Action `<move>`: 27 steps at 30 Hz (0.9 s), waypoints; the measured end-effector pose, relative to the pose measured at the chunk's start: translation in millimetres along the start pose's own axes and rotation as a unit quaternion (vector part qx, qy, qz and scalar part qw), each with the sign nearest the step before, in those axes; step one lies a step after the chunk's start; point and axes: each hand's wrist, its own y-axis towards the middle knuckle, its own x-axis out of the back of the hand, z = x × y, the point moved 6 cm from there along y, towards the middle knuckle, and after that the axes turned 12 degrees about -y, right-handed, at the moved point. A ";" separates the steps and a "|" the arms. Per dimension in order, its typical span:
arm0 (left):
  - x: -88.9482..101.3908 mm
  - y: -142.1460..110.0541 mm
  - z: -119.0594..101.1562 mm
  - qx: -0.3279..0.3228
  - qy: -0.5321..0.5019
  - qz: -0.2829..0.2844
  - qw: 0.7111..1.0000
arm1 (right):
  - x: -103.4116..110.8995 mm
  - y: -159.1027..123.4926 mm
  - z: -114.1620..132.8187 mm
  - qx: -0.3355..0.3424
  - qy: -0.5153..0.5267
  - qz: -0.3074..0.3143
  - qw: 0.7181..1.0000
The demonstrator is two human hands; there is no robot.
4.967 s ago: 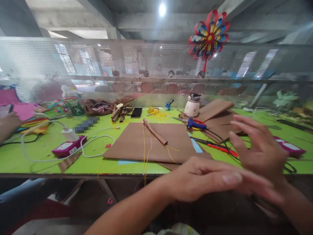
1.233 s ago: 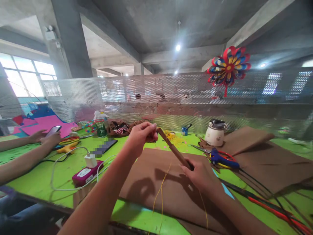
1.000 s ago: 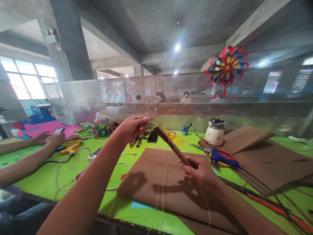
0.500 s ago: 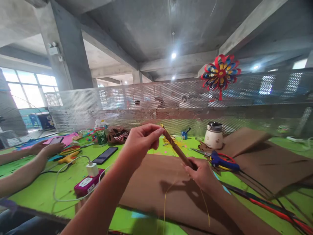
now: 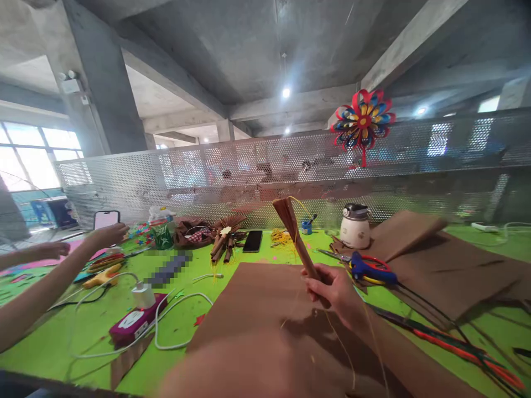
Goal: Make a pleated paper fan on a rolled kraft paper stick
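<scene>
My right hand (image 5: 334, 287) is closed round the lower end of a rolled brown paper piece (image 5: 299, 243), held tilted above the table. Its top flares into narrow pleats, and a yellow string (image 5: 305, 205) loops off it. More thin yellow string hangs below that hand. My left hand (image 5: 232, 367) is a blur at the bottom of the view, over the brown paper sheet (image 5: 249, 293); its fingers cannot be made out. Several similar pleated brown paper pieces (image 5: 224, 243) lie behind the sheet, left of a dark phone (image 5: 253, 241).
To the right are pliers with blue handles (image 5: 369, 269), a cream jug (image 5: 355, 228) and folded brown paper (image 5: 448, 265). Yellow string (image 5: 282, 237) lies behind the sheet. On the left, a purple power strip (image 5: 135, 320) trails white cable. Another person's arm (image 5: 62, 282) reaches in from the left.
My left hand has left the top of the brown paper piece and dropped toward me, blurred. My right hand keeps its hold. The other person's phone now stands upright.
</scene>
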 end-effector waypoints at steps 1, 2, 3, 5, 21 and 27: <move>17.6 5.4 -7.5 -0.010 0.002 -0.015 1.000 | -0.9 -1.4 3.0 0.003 0.011 0.004 1.000; 37.9 14.7 -13.0 -0.023 0.003 -0.036 0.999 | -1.8 -2.6 5.7 0.005 0.015 0.008 1.000; 60.7 26.4 -16.8 -0.045 0.006 -0.073 0.996 | -2.8 -3.5 7.8 0.005 0.014 0.013 1.000; 111.1 45.7 -19.3 -0.125 -0.003 -0.220 0.967 | -3.4 -4.1 9.7 0.002 0.003 0.013 1.000; 60.9 69.5 70.1 -0.033 0.173 -0.119 0.977 | -1.4 -1.3 5.1 0.010 0.017 0.013 1.000; 31.9 65.6 57.8 -0.062 0.186 -0.139 0.971 | 0.1 -1.5 13.7 0.031 -0.037 -0.037 0.998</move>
